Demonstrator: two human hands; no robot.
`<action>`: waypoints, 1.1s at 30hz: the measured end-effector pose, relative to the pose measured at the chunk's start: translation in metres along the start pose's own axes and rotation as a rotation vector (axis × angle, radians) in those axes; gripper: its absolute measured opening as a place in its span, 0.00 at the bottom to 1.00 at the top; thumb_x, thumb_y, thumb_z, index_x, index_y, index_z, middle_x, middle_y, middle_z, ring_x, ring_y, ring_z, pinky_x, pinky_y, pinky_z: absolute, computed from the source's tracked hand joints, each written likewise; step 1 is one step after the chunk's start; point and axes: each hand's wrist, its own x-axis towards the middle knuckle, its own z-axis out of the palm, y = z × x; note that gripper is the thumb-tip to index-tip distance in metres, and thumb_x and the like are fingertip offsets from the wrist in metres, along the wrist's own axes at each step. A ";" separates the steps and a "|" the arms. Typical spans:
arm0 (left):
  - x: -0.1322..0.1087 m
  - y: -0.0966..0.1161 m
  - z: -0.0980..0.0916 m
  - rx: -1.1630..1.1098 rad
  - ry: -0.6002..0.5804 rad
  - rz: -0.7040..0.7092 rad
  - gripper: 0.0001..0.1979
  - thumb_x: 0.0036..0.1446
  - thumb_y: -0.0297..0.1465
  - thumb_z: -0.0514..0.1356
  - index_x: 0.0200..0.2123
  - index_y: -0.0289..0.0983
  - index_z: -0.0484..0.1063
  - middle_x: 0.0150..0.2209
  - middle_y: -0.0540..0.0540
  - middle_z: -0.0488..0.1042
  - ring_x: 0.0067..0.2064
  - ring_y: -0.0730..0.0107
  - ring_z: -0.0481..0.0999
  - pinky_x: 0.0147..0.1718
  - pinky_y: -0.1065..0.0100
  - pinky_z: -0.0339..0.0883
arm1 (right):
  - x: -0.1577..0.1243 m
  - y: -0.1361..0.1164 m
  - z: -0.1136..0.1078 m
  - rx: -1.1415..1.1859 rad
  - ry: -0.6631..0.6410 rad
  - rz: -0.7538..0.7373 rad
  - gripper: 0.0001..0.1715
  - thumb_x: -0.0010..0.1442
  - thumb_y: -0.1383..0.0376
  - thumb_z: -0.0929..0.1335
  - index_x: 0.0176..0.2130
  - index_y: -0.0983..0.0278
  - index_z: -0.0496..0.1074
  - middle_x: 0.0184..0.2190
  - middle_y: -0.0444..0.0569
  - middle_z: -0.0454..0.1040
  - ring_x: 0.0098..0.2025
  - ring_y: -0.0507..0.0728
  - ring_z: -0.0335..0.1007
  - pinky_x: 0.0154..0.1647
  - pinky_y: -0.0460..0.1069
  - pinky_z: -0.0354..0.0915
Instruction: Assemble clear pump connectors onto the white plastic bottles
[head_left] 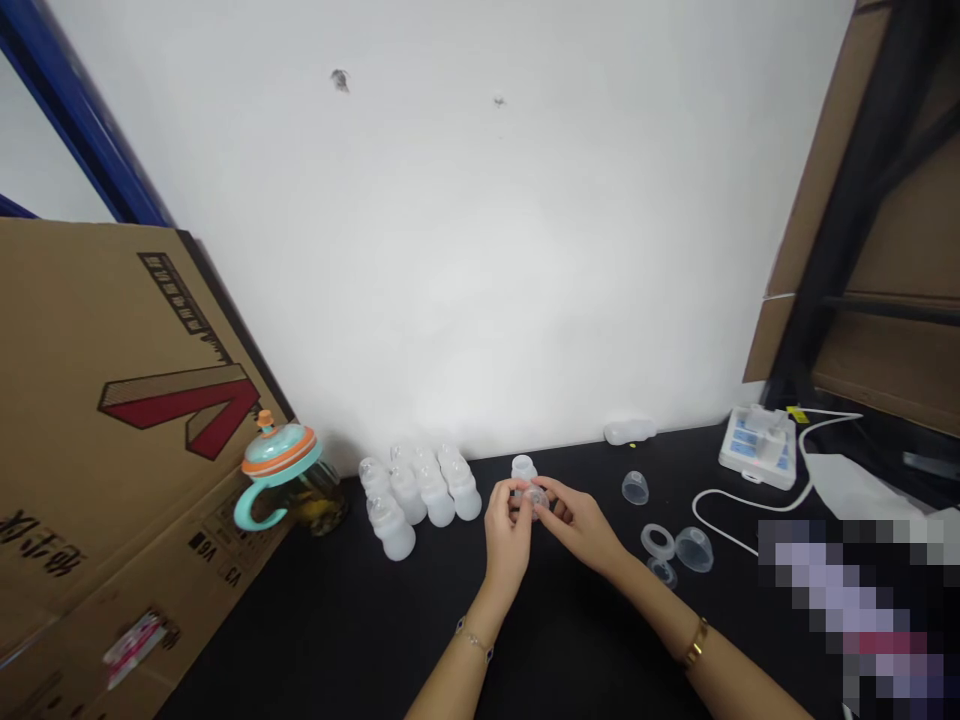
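My left hand [508, 525] and my right hand [574, 515] meet over the dark table, fingers pinched on a small clear round piece [535, 500] that looks like a baby bottle nipple. Fingertips cover part of its rim. Just behind it stands a white baby bottle [523, 466] with an open neck, partly hidden by my hands. Several capped baby bottles [394, 530] are grouped to the left. On the right lie a translucent collar ring [658, 541], a thin clear disc [663, 572] and two clear domed caps, one nearer [694, 549] and one farther [635, 488].
A teal and orange lidded jug [281, 470] stands at the left by a big cardboard box [97, 420]. A white power strip [759, 447] with its cable [739, 493] lies at the right. A white bottle [630, 432] lies against the wall.
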 end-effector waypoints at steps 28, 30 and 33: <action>0.002 0.002 -0.001 -0.068 -0.104 -0.142 0.18 0.63 0.46 0.60 0.44 0.36 0.72 0.25 0.49 0.77 0.29 0.65 0.79 0.32 0.67 0.72 | 0.002 -0.005 -0.006 0.101 0.139 0.028 0.18 0.67 0.55 0.65 0.49 0.63 0.76 0.35 0.47 0.74 0.24 0.51 0.64 0.24 0.46 0.63; 0.002 -0.001 -0.002 -0.087 -0.099 -0.150 0.18 0.64 0.46 0.60 0.44 0.37 0.71 0.25 0.48 0.78 0.30 0.64 0.80 0.32 0.67 0.73 | 0.002 -0.004 -0.005 0.112 0.126 0.044 0.19 0.66 0.55 0.66 0.50 0.63 0.75 0.35 0.47 0.75 0.23 0.50 0.65 0.24 0.45 0.63; 0.002 -0.002 -0.003 -0.073 -0.063 -0.136 0.17 0.64 0.45 0.60 0.44 0.37 0.69 0.26 0.48 0.79 0.29 0.64 0.80 0.31 0.68 0.72 | 0.002 -0.002 -0.003 0.124 0.077 0.061 0.20 0.66 0.56 0.66 0.52 0.63 0.75 0.35 0.47 0.77 0.23 0.50 0.66 0.23 0.45 0.63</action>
